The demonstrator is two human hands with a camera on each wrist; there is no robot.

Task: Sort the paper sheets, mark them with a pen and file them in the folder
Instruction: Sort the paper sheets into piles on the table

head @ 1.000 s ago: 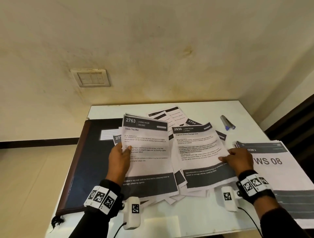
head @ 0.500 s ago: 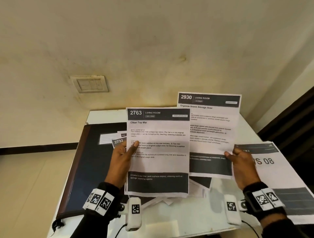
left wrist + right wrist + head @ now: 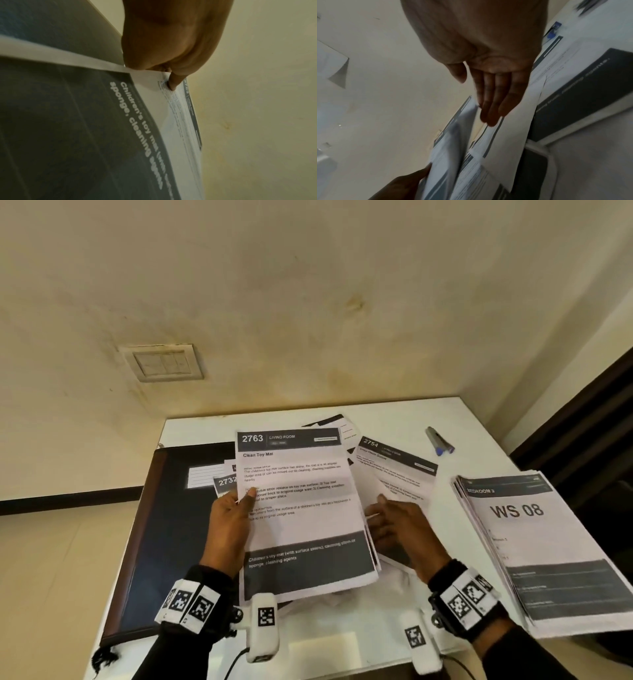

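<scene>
My left hand [image 3: 236, 508] pinches the left edge of a small bundle of sheets, topped by sheet 2763 "Clean Toy Mat" [image 3: 298, 508], held tilted above the table; the thumb [image 3: 173, 83] presses on its front. My right hand [image 3: 394, 518] hovers with straight fingers [image 3: 493, 108] just right of the bundle, over sheet 2754 [image 3: 397, 474], which lies on the scattered pile. It holds nothing. The dark folder [image 3: 171, 529] lies closed at the left, with sheet 2732 [image 3: 226, 482] overlapping it. A grey pen with a blue end [image 3: 440, 441] lies at the back right.
A thick stack headed "WS 08" [image 3: 534, 542] lies at the table's right edge. The white table [image 3: 342, 648] stands against a cream wall with a switch plate [image 3: 162, 362]. A dark door frame stands at the far right.
Sheet 2930, held up by my right hand half a second ago, has gone behind sheet 2763 in my left hand's bundle. My right hand let go and now hovers over sheet 2754.
</scene>
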